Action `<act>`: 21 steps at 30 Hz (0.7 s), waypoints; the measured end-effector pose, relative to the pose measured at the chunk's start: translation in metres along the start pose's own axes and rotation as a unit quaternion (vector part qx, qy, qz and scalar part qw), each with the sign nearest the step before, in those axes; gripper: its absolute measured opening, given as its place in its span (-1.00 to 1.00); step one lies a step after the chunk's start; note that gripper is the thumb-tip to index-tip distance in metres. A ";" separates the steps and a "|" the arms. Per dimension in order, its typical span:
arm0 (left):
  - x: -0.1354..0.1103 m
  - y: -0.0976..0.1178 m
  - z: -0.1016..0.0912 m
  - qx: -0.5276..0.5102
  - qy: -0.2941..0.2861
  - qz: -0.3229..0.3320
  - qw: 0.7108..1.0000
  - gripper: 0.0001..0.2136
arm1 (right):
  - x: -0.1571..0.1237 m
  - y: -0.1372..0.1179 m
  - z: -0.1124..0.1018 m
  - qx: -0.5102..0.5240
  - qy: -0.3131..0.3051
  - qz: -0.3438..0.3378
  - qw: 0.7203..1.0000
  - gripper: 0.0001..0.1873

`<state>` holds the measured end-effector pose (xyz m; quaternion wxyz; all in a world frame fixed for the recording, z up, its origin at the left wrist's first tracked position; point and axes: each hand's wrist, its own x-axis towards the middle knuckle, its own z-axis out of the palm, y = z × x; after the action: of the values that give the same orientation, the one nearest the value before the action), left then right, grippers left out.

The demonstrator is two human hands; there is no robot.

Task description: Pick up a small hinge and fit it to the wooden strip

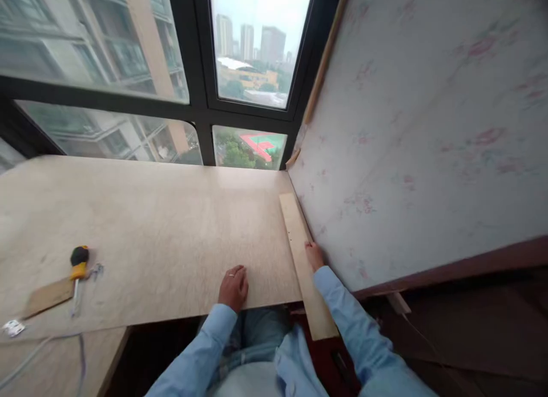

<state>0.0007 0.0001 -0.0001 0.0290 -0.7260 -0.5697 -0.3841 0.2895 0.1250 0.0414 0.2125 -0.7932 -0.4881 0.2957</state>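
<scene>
A long pale wooden board [297,243] lies along the right side of the tabletop, close to the wall, its near end sticking out past the front edge. A few small dark holes show near its left edge. My right hand [314,256] is closed on the board's right edge, on the wall side. To the left, my left hand [233,287] rests on the tabletop [171,231] near its front edge. Its fingers are curled together, with nothing visible in them, and a ring is on one finger.
A yellow and black screwdriver [79,265] lies at the left beside small metal pieces [96,270] and a brown flat piece [49,297]. A cable [40,348] runs over the lower left surface. Dark-framed windows [201,114] stand behind; a flowered wall [406,157] bounds the right.
</scene>
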 end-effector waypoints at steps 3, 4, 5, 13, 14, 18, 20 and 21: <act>0.000 0.001 -0.001 -0.006 -0.005 -0.006 1.000 -0.76 | 0.000 0.001 -0.002 -0.006 0.000 -0.008 1.000 -0.69; 0.001 0.002 -0.001 -0.008 -0.008 -0.009 1.000 -0.76 | 0.000 0.000 -0.003 -0.008 0.001 -0.012 1.000 -0.68; 0.001 0.002 -0.002 -0.010 -0.010 -0.011 1.000 -0.76 | -0.001 0.000 -0.003 -0.011 0.002 -0.015 1.000 -0.68; 0.002 0.004 -0.005 -0.017 -0.007 -0.017 1.000 -0.77 | 0.001 0.000 -0.003 -0.032 0.007 -0.028 0.999 -0.66; 0.002 0.004 -0.005 -0.019 -0.005 -0.018 1.000 -0.77 | 0.001 -0.001 -0.003 -0.036 0.008 -0.031 0.999 -0.65; 0.002 0.004 -0.005 -0.025 -0.001 -0.015 1.000 -0.78 | -0.001 -0.002 -0.003 -0.063 0.018 -0.043 0.997 -0.60; 0.002 0.004 -0.005 -0.028 0.000 -0.016 0.999 -0.78 | -0.003 -0.004 -0.003 -0.082 0.022 -0.054 0.995 -0.58; 0.002 0.004 -0.005 -0.029 0.001 -0.017 0.999 -0.78 | -0.005 -0.004 -0.003 -0.092 0.024 -0.061 0.994 -0.58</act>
<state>0.0018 -0.0028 0.0063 0.0023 -0.7167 -0.5704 -0.4012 0.2869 0.1226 0.0472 0.1675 -0.7853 -0.5552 0.2167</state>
